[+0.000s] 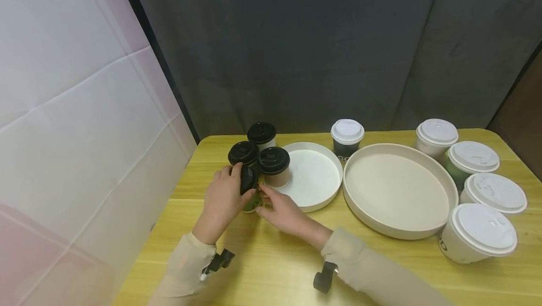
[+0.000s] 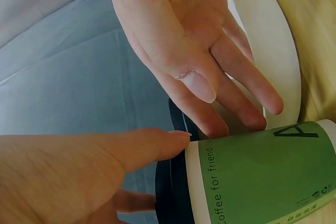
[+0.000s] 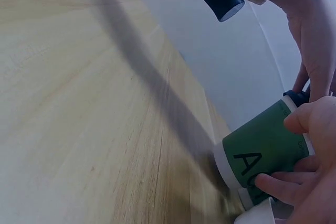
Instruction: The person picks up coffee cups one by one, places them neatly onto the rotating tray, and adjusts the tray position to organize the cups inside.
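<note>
Cup [image 2: 268, 174] clamped in left hand [image 1: 223, 196], right hand [image 1: 284, 212] uncurled alongside, white tray's rim [image 1: 323, 204] near

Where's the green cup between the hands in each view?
Head: green cup left of centre, below mid-height.
Left wrist: green cup lower right, cut by the frame.
Right wrist: green cup lower right, partly hidden.
Shared landmark: left hand, at its black lid in all three.
</note>
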A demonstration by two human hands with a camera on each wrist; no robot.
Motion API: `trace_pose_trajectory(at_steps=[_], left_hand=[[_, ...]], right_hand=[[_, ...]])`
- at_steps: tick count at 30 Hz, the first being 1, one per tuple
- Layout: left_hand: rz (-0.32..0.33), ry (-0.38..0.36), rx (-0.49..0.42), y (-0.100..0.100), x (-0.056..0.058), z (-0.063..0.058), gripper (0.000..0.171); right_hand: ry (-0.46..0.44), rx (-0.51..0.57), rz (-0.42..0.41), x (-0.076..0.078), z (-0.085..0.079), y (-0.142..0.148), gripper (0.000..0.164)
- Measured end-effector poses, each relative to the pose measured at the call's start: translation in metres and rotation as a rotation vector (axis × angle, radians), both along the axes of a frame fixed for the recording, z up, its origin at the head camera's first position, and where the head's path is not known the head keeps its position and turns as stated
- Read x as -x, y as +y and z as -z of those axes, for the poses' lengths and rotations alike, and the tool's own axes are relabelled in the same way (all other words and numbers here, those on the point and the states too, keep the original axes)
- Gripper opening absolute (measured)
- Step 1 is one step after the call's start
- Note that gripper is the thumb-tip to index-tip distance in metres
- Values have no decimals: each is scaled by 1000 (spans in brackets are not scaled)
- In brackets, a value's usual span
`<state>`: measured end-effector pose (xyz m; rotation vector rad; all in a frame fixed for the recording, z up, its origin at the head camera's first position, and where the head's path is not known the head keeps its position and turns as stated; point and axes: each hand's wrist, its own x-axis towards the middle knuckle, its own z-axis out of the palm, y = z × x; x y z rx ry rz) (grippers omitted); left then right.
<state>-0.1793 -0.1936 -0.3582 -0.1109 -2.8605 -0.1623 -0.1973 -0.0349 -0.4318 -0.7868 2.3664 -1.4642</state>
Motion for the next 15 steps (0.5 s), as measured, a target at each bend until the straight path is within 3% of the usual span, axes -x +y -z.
trace_pose_trajectory(at_steps=[8, 15], left_hand=[[-19, -22, -20, 3, -5, -9, 80], [-5, 10, -35, 7, -12, -18, 79]], right_hand=[[-12, 45, 4, -5, -3, 3, 66], [-14, 90, 10, -12, -9, 9, 68]])
